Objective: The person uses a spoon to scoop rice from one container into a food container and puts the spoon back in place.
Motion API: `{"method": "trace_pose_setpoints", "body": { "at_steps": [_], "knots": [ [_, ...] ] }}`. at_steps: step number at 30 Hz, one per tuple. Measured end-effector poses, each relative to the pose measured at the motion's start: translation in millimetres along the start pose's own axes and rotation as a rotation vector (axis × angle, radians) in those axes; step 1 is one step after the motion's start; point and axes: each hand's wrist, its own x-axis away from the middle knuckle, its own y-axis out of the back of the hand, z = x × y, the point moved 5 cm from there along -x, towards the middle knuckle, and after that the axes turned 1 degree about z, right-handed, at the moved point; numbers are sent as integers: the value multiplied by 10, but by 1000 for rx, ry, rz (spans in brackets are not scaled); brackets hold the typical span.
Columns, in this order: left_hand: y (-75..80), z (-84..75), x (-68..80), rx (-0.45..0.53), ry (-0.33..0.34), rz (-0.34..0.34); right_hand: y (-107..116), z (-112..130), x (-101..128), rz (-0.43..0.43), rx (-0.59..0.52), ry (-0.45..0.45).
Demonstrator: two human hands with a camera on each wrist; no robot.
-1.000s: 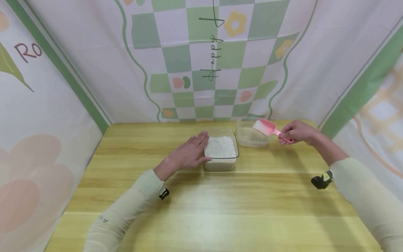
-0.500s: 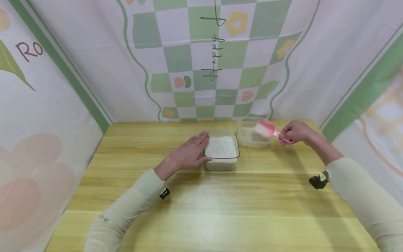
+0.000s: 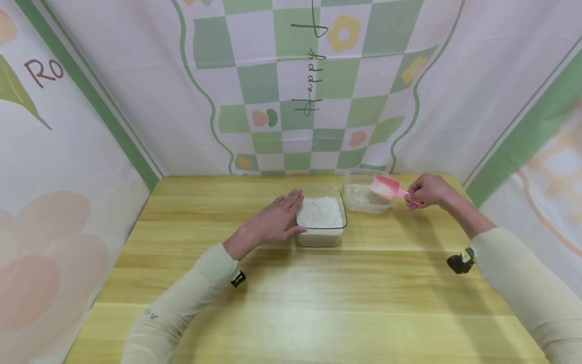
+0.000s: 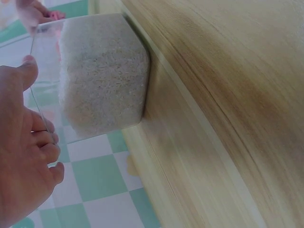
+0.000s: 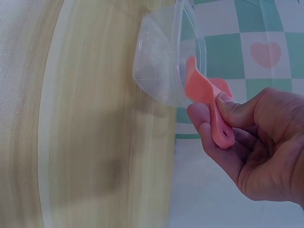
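Note:
A clear box full of white rice stands at the middle of the wooden table. My left hand lies flat against its left wall, fingers straight. A second clear container with a little rice stands to the right. My right hand pinches the handle of a pink scoop, whose rice-filled bowl is tilted over that second container.
Patterned cloth walls close in the table at the back and on both sides. A small black device sits at my right wrist. Bare wood stretches across the table's near half.
The right hand has lowered and tipped the pink scoop a little further over the right container, where more rice now lies. The left hand has stayed against the rice box.

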Motion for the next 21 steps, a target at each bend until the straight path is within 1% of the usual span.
{"method": "trace_pose_setpoints", "body": {
  "at_steps": [3, 8, 15, 21],
  "knots": [
    [4, -1, -3, 9, 2, -3, 11, 24, 8, -15, 37, 14],
    [12, -1, -4, 22, 4, -4, 20, 61, 27, -53, 128, 47],
    [13, 0, 7, 24, 2, -4, 11, 159, 69, -85, 248, 82],
    [-8, -10, 4, 18, 0, -8, -9, 197, 76, -119, 314, 93]
  ]
}}
